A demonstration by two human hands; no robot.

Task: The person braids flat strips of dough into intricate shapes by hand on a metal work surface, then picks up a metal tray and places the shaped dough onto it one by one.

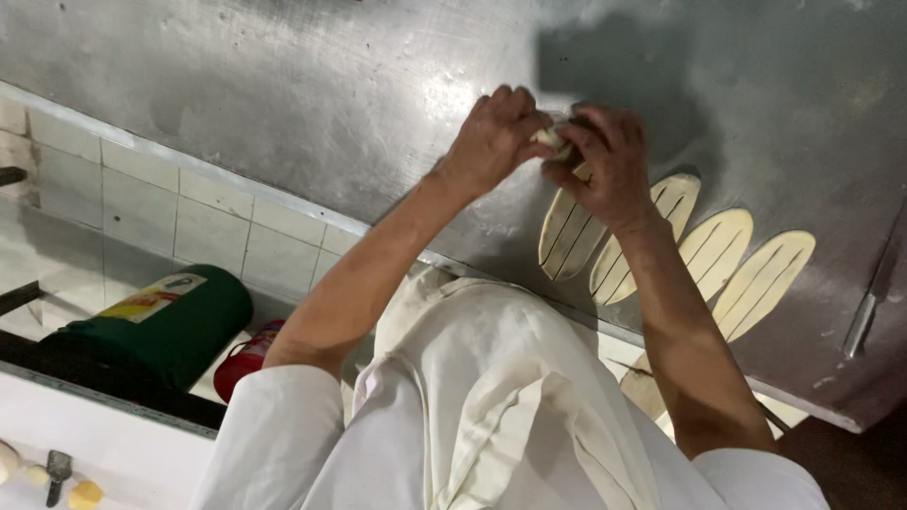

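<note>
Hands (553,151) around soft, pale, apparently folded dough piece (551,139), above slit ovals (567,231).

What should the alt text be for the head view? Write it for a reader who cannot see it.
Two bare hands, left hand and right hand, pinch a small piece of dough between them above a steel worktop. Four slit oval dough pieces lie in a row beside them. A green cylinder lies on the tiled floor below.

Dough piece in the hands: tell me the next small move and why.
Probably finish pinching the dough piece closed. Both the left hand and right hand pinch it above the steel table, while four slit oval dough sheets lie flat beside them, not yet shaped.
</note>
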